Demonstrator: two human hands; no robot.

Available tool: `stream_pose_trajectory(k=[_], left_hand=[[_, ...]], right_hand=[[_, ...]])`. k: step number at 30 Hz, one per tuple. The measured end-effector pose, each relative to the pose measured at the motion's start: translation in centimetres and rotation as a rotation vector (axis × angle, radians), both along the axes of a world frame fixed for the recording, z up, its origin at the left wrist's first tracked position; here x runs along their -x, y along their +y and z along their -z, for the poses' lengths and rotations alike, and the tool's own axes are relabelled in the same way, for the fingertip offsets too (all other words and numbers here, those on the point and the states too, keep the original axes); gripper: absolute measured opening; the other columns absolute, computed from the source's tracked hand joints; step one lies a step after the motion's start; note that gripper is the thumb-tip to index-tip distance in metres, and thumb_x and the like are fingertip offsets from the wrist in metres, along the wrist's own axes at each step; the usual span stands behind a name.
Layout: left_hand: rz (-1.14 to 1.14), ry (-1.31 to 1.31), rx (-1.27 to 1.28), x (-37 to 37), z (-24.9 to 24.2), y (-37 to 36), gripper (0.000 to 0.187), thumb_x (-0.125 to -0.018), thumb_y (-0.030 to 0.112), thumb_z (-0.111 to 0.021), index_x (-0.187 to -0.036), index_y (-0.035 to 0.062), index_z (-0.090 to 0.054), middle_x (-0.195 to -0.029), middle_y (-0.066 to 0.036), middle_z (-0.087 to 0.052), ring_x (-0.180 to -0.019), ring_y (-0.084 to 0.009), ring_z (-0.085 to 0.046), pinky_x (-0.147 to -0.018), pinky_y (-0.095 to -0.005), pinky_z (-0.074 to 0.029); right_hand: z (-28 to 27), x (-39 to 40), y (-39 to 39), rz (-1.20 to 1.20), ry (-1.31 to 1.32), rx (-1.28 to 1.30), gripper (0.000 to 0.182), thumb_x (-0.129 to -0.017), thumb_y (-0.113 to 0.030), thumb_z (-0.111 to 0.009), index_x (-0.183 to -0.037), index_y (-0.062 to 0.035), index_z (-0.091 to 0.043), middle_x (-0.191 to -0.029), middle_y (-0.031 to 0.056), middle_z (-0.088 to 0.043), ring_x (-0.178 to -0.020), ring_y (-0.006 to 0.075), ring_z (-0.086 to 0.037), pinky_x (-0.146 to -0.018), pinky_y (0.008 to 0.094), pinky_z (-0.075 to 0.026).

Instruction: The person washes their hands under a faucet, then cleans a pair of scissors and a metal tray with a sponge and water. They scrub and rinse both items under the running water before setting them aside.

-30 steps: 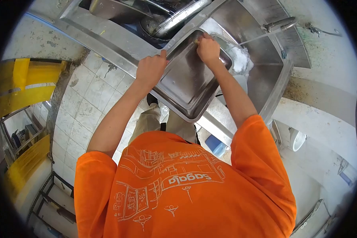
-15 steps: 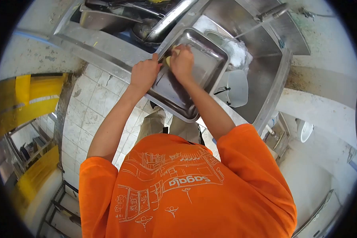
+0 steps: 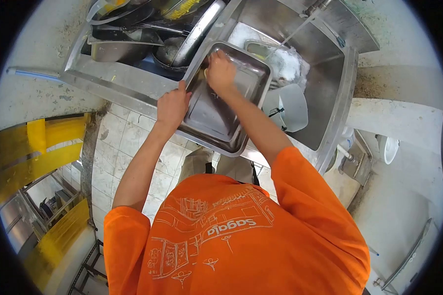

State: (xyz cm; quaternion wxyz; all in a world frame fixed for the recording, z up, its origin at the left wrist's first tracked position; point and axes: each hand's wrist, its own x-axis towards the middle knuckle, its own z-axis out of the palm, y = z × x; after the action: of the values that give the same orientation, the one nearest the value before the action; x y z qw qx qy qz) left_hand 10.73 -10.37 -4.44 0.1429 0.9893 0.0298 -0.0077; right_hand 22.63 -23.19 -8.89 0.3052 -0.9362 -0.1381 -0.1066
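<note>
A rectangular metal tray [image 3: 209,114] rests tilted across the front of the sink, its inside facing me. My left hand [image 3: 173,105] is closed around the tray's left rim, thumb up along the edge. Inside the tray, near its far end, my right hand [image 3: 220,73] presses down with curled fingers on a yellow sponge [image 3: 205,73]. Only a sliver of the sponge shows; the fingers hide the rest.
The right sink basin [image 3: 325,93] holds a translucent plastic container [image 3: 293,108] and a foamy heap [image 3: 288,66]. Water runs from a tap [image 3: 320,6] above. In the left basin, pans [image 3: 115,50] and a whisk [image 3: 162,28] are piled. A tiled floor [image 3: 128,142] lies below.
My right hand with the sponge has shifted toward the tray's far end. My left hand still grips the left rim. The view has moved slightly.
</note>
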Motion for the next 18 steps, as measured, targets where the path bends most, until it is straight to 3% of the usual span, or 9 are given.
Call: stream_pose_trajectory(k=[1,5,7,10,11,14,16,18], left_hand=[[0.005,-0.004,-0.001,-0.1,0.0,-0.1,0.023,-0.087,0.023,-0.057,-0.094,0.0051,-0.046,-0.066,-0.018,-0.061,-0.063,-0.038,-0.062,-0.054,-0.0463,-0.049],[0.006,0.01,-0.043,0.1,-0.2,-0.1,0.023,-0.086,0.024,-0.057,-0.094,0.0051,-0.046,-0.066,-0.017,-0.062,-0.062,-0.0363,-0.063,-0.054,-0.0446,-0.05],[0.004,0.014,-0.077,0.1,-0.2,-0.2,0.024,-0.086,0.025,-0.058,-0.094,0.0051,-0.046,-0.066,-0.016,-0.063,-0.061,-0.0346,-0.064,-0.054,-0.0429,-0.051],[0.001,0.027,-0.087,0.0,-0.4,-0.5,0.024,-0.086,0.025,-0.057,-0.094,0.0051,-0.046,-0.066,-0.016,-0.063,-0.061,-0.0353,-0.063,-0.054,-0.0434,-0.051],[-0.008,0.028,-0.05,-0.1,-0.3,-0.4,0.023,-0.087,0.025,-0.056,-0.094,0.005,-0.047,-0.066,-0.018,-0.062,-0.062,-0.0375,-0.062,-0.054,-0.0462,-0.049],[-0.006,0.032,-0.051,-1.0,-1.4,-0.6,0.023,-0.087,0.025,-0.056,-0.095,0.0049,-0.048,-0.067,-0.02,-0.061,-0.063,-0.0403,-0.06,-0.055,-0.0493,-0.047],[0.023,-0.071,0.049,-1.7,-0.2,-0.9,0.023,-0.087,0.021,-0.056,-0.094,0.0034,-0.044,-0.066,-0.021,-0.06,-0.063,-0.0413,-0.06,-0.054,-0.0481,-0.046],[0.015,-0.032,0.145,-3.0,-0.9,-2.4,0.022,-0.088,0.02,-0.056,-0.095,0.0028,-0.044,-0.065,-0.022,-0.059,-0.064,-0.0432,-0.059,-0.054,-0.0495,-0.045]], right_hand=[[0.3,-1.2,-0.2,-0.022,-0.069,0.125,0.014,-0.068,-0.003,-0.058,-0.082,-0.0031,-0.06,-0.089,0.0149,-0.06,-0.081,0.0351,-0.061,-0.069,0.0452,-0.049],[0.1,-1.0,-0.1,-0.01,0.001,0.179,0.021,-0.067,-0.003,-0.061,-0.088,-0.0021,-0.059,-0.096,0.0131,-0.057,-0.089,0.0333,-0.059,-0.072,0.0425,-0.051],[0.3,2.7,0.9,-0.01,-0.002,-0.009,0.016,-0.065,-0.003,-0.058,-0.081,-0.0046,-0.059,-0.093,0.0145,-0.057,-0.081,0.0347,-0.061,-0.067,0.045,-0.05],[-0.7,2.8,0.1,-0.1,-0.015,-0.059,0.02,-0.064,-0.003,-0.059,-0.085,-0.0048,-0.06,-0.095,0.015,-0.058,-0.08,0.035,-0.061,-0.066,0.0446,-0.051],[-0.2,1.1,-0.3,-0.109,0.011,0.116,0.036,-0.063,-0.006,-0.068,-0.097,-0.0032,-0.059,-0.102,0.0136,-0.057,-0.088,0.0317,-0.062,-0.072,0.0402,-0.052],[-1.3,-4.5,-1.5,-0.05,0.199,0.177,0.031,-0.065,-0.008,-0.068,-0.094,-0.0021,-0.059,-0.104,0.0131,-0.058,-0.085,0.0317,-0.063,-0.072,0.0395,-0.053],[0.3,-6.3,-3.0,-0.049,0.089,0.155,0.028,-0.066,-0.012,-0.071,-0.091,-0.0032,-0.062,-0.101,0.0142,-0.062,-0.082,0.0318,-0.064,-0.071,0.0373,-0.052],[-0.1,-7.4,-6.7,-0.127,0.19,-0.511,0.024,-0.069,-0.014,-0.072,-0.09,-0.0062,-0.065,-0.091,0.013,-0.065,-0.078,0.0257,-0.064,-0.068,0.0349,-0.05]])
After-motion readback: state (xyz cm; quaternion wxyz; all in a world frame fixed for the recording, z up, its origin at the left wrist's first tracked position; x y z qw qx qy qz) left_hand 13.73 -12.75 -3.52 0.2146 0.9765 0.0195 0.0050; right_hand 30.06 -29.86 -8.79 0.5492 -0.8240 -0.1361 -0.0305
